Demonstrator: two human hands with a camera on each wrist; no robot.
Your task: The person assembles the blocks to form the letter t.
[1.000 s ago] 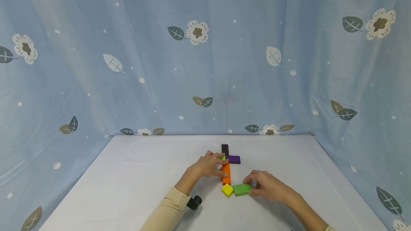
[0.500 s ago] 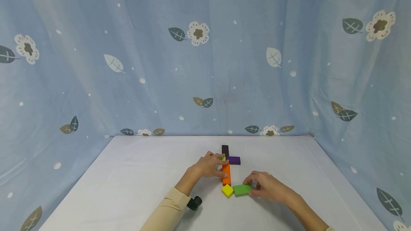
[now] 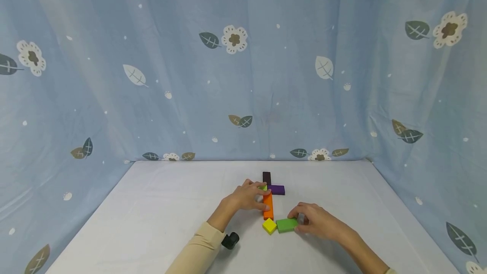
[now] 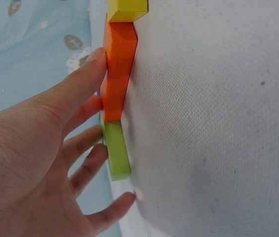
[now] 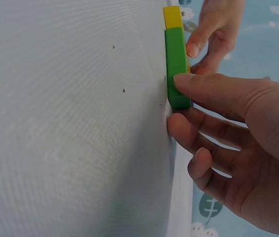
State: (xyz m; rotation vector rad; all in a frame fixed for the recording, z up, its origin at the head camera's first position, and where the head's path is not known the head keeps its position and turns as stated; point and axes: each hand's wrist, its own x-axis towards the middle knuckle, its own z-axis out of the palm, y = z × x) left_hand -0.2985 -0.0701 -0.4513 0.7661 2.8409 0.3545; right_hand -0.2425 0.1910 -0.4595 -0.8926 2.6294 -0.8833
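A flat figure of coloured blocks lies on the white cloth. My left hand [image 3: 246, 195] rests over its left side, fingers spread. In the left wrist view its thumb touches the orange block [image 4: 120, 64], while other fingertips touch the light green block [image 4: 116, 150]. My right hand [image 3: 317, 222] pinches the right end of the green block [image 3: 286, 225] between thumb and fingers. Left of the green block sits a yellow block [image 3: 269, 226], turned cornerwise at the orange block's near end. A purple block [image 3: 277, 190] and a dark block [image 3: 266, 177] lie at the far end.
A small black cylindrical object [image 3: 230, 240] shows beside the left sleeve [image 3: 201, 244]. White cloth [image 3: 160, 206] covers the table, and a blue patterned curtain [image 3: 243, 75] hangs behind and along both sides.
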